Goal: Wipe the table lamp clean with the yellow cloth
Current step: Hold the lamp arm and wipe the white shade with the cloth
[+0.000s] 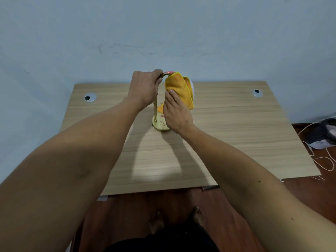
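Cloth (180,90): I see a warm orange-yellow, with a brighter yellow stitched edge.
Lamp stem (155,110): I read it as shiny gold.
Lamp base (161,127): gold rim, pale top with thin red line markings I cannot make out.
Lamp shade (192,87): what I see past the cloth is white, with a pink-red patch at the top.
Table (236,128): light wood grain, running in horizontal streaks.
Cable holes (90,97): I see silver-grey rings with black centres.
Wall (163,30): pale blue-grey, faintly scuffed.
Floor (127,215): dark reddish-brown wood.
Cords (322,158): cream-white, on the floor at my right.
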The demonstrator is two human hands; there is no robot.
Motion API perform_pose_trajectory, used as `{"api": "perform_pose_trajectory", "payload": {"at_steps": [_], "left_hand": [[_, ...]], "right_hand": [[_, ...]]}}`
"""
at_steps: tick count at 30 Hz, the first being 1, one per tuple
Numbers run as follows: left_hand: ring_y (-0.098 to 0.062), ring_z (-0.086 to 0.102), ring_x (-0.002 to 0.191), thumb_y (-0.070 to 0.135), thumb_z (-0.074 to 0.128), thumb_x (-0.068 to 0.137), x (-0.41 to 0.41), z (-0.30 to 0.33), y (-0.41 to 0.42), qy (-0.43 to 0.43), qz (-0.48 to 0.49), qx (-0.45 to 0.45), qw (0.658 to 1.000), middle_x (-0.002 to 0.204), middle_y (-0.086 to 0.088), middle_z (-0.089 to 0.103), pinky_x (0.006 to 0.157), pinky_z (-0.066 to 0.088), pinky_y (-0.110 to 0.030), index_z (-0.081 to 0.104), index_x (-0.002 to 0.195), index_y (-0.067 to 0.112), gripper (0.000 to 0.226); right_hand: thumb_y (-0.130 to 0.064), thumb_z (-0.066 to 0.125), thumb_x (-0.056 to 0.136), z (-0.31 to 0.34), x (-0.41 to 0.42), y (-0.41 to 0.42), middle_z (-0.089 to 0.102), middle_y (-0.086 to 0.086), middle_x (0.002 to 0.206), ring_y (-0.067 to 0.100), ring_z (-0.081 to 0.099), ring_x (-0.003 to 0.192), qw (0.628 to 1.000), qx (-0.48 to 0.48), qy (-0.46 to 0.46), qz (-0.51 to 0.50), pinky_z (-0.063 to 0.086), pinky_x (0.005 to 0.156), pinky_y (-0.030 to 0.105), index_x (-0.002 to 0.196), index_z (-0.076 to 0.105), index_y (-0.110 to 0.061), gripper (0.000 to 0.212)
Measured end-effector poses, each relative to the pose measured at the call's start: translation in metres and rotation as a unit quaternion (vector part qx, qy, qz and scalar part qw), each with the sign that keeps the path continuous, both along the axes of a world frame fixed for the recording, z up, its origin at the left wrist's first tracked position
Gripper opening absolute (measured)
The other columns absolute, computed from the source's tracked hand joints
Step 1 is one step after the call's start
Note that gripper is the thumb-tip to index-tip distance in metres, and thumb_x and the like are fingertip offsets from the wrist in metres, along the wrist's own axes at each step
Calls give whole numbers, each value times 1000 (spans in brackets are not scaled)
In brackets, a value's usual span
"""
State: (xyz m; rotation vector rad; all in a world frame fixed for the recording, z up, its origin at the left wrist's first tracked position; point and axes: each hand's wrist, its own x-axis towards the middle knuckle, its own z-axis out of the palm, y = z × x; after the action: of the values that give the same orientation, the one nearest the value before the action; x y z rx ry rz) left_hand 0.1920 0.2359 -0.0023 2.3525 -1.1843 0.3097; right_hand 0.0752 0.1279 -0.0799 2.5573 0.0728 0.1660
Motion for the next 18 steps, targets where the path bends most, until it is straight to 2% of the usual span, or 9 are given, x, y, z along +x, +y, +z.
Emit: {"api": "perform_pose_trajectory", "payload": {"at_steps": [4,8,14,18], "left_hand": [[-38,64,78,23,46,103,0,1,0,1,-4,1,1000,87,-8,75,82,49,-45,64,114,12,23],[-39,64,78,22,46,103,1,0,-1,-6,-5,6,1000,88,-9,74,81,45,-43,63,114,12,23],[-38,65,81,23,46,103,1,1,-1,-8,-2,15,1000,91,-8,75,83,44,-43,63,115,12,24],[-39,63,77,23,47,103,3,3,0,-1,-2,18,1000,84,-9,73,81,45,-44,63,111,12,21]], "right_hand": [[-18,23,104,-4,-23,-8,38,25,159,36,16,156,1000,-4,-17,5,10,128,53,148,37,10,54],[-14,21,103,1,-31,-12,40,27,157,38,20,155,1000,-1,-16,18,13,127,55,146,39,11,53],[-19,24,104,10,-5,5,46,29,152,44,19,154,999,-45,14,-1,2,128,57,141,46,11,52],[-14,27,102,3,-33,-21,47,28,152,39,28,152,998,-34,-18,54,15,127,56,142,46,10,51]]}}
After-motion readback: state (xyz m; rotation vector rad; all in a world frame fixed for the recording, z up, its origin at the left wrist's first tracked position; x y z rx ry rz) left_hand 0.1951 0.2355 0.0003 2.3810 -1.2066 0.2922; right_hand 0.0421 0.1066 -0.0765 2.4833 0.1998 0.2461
